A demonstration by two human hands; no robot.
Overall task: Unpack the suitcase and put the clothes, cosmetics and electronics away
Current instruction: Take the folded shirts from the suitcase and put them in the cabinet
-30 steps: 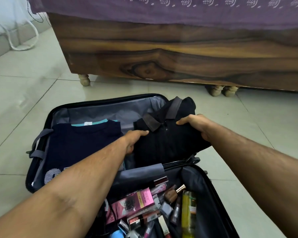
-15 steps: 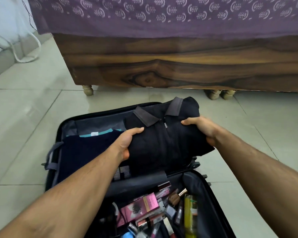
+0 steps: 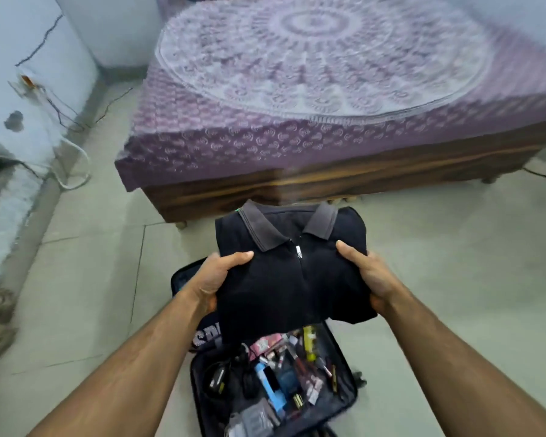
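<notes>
A folded black polo shirt (image 3: 292, 275) with a grey collar and a short zip is held up in the air above the open suitcase (image 3: 347, 402). My left hand (image 3: 216, 279) grips its left edge, thumb on top. My right hand (image 3: 368, 275) grips its right edge the same way. Below, the near half of the suitcase holds a jumble of cosmetics (image 3: 297, 351) and small electronics (image 3: 221, 378). A dark navy garment with white lettering (image 3: 207, 337) shows in the far half, mostly hidden by the shirt and my left arm.
A wooden bed (image 3: 328, 187) with a purple patterned cover (image 3: 297, 89) stands just beyond the suitcase. Pale floor tiles (image 3: 92, 279) lie on both sides. Cables (image 3: 73, 171) hang and trail along the left wall.
Both hands have lifted the black polo shirt out of the suitcase and higher. The view has risen, so the top of the bed now shows.
</notes>
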